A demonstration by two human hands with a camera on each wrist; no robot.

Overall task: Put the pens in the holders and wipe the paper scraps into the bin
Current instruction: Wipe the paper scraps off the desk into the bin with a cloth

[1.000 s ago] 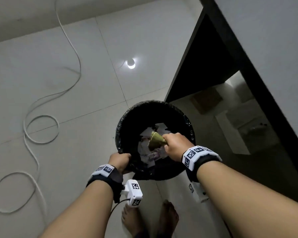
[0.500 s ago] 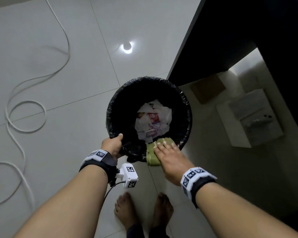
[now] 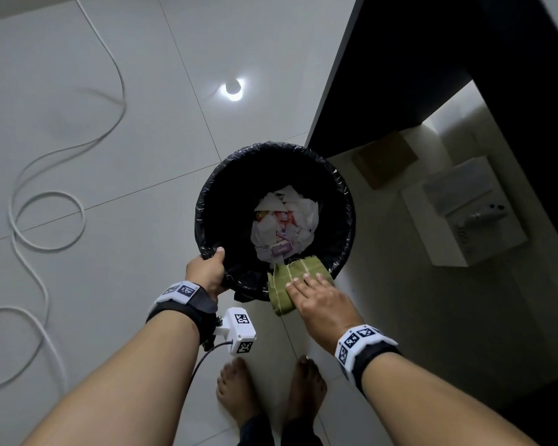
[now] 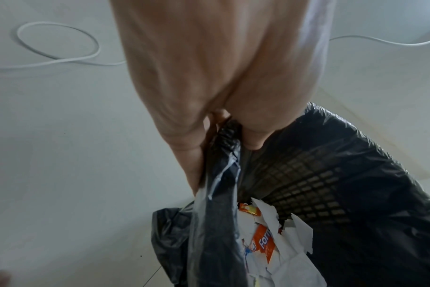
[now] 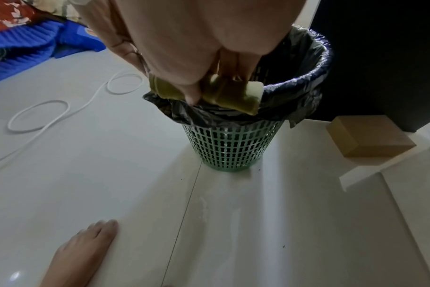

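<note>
A round bin [image 3: 207, 201] with a black liner stands on the floor tiles, white and coloured paper scraps [image 3: 284, 220] lying inside. My left hand [image 3: 207, 272] grips the near-left rim, thumb inside and fingers outside, pinching the liner [image 4: 356, 174]. My right hand [image 3: 322, 300] lies on a folded green cloth [image 3: 290, 275] at the near rim, fingers straight on top. In the right wrist view the thumb sits under the cloth [image 5: 231, 95], pinching it over the green mesh bin [image 5: 228, 147]. No pens or holders are in view.
A dark desk [image 3: 432, 59] rises right of the bin, with a cardboard box [image 3: 385, 159] and a white box [image 3: 464, 214] beneath it. A white cable [image 3: 45, 201] loops over the floor at left. My bare feet [image 3: 239, 391] stand just behind the bin.
My right hand drew the bunched cloth back from over the scraps to the near rim, where it now lies flat. The left hand has kept its grip on the rim.
</note>
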